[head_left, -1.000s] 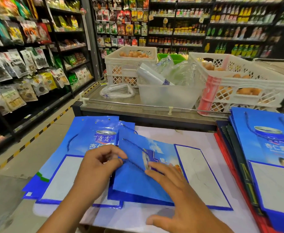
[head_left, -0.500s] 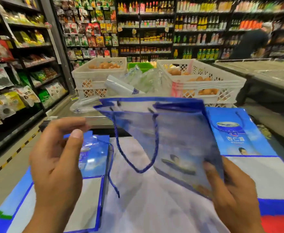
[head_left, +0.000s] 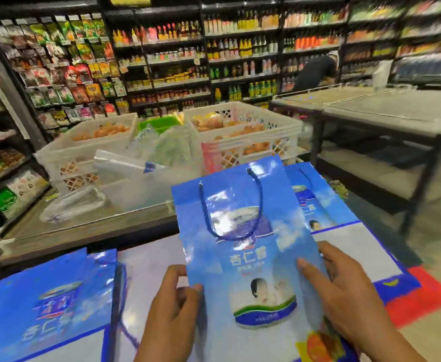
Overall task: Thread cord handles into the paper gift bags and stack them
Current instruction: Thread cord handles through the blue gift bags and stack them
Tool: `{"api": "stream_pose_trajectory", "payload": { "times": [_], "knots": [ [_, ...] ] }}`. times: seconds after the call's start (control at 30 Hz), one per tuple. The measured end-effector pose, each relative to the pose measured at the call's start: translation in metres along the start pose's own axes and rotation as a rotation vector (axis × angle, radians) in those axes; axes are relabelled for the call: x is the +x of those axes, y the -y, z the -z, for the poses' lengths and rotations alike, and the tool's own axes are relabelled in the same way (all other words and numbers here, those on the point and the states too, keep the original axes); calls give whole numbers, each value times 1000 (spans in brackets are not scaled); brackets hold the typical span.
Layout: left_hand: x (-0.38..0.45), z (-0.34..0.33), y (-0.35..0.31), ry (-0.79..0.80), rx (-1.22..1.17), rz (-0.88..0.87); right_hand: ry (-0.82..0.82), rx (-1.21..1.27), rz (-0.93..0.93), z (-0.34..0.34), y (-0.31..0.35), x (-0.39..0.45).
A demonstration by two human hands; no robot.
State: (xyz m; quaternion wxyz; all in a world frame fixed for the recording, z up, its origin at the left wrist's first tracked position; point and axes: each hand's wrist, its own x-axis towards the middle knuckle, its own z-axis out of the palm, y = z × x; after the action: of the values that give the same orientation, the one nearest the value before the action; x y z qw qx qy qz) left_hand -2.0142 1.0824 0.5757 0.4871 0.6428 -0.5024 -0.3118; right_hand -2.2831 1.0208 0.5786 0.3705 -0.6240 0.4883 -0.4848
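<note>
I hold a flat blue paper gift bag point(head_left: 250, 246) up over the white table point(head_left: 151, 259), its printed front toward me. A dark blue cord handle point(head_left: 259, 202) loops down from two holes near its top edge. My left hand point(head_left: 173, 307) pinches the bag's left edge. My right hand point(head_left: 344, 291) grips the right edge, thumb on the front. A stack of the same blue bags point(head_left: 326, 205) lies at the right, with red bags point(head_left: 418, 301) under it. Another flat blue bag point(head_left: 49, 304) lies at the left.
Behind the table a grey counter point(head_left: 83, 231) carries two white crates point(head_left: 83, 150) of eggs and a clear tub of plastic bags point(head_left: 146, 184). Store shelves fill the background. A person point(head_left: 316, 71) bends at the far right shelves, past a dark metal table point(head_left: 386, 113).
The bag has turned from tilted with its opening toward me to flat with its front facing me, and shifted right toward the stack. My left hand, open half a second ago, now pinches its left edge.
</note>
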Motion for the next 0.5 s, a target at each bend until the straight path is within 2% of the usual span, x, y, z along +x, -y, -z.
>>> {"api": "stream_pose_trajectory", "payload": {
  "times": [0.23,0.33,0.43,0.5],
  "knots": [
    [62,-72,-37,126,18,-42,-263,-548,40,65,-21,74],
    [98,-110,-51,168,87,-83,-246,-787,-29,91,-45,119],
    [116,-143,-58,218,406,-184,-123,-1016,-160,104,-62,145],
    [117,-158,-59,189,673,-313,-98,-1183,-111,102,-77,145]
  ]
}}
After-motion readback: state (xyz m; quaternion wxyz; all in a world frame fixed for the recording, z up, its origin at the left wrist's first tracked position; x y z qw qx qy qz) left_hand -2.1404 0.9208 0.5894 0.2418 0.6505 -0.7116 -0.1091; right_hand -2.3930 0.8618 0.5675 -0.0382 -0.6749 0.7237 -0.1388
